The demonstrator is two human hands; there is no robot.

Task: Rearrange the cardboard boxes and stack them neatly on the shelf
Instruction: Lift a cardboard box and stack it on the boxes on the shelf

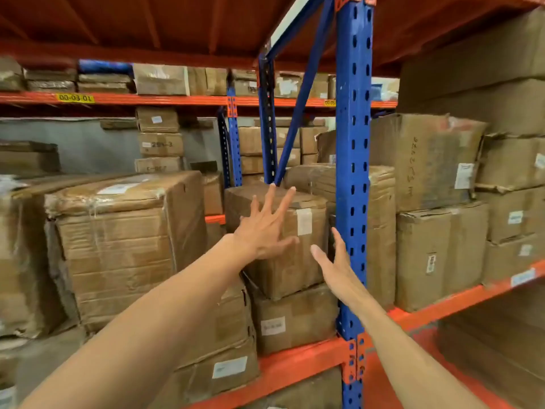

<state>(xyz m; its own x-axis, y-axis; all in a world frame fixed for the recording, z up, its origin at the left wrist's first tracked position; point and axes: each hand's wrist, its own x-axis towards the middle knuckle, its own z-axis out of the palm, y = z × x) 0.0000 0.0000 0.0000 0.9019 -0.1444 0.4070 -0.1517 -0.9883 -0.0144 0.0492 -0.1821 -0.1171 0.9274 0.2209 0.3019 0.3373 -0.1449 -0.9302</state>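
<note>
The left hand (265, 228) is spread wide, fingers splayed, its palm laid flat against the front face of the top box (283, 249); nothing is gripped. The right hand (333, 267) is also flat and released, fingers straight and pointing up, at the right edge of that same box, just left of the blue post (352, 178). Whether the right palm actually touches the cardboard cannot be told.

The top box sits just left of the post, turned a little askew, resting on a lower box (295, 320) that bears a pale label. That lower box stands on the orange beam (298, 364), which meets the post at its foot. Further left of the post, beyond both boxes, stands a large box (126, 246) wrapped in wrinkled clear tape, its top crumpled. Behind the post, a taped box (318, 178) rises just past the top box.

Right of the post, the shelf holds more boxes stacked in tiers; the nearest upper one, a marked box (424, 160), carries handwriting down its face and a white label. Far behind the post, another rack carries rows of cartons, with a yellow tag (75, 98) reading 00-03-01.
</note>
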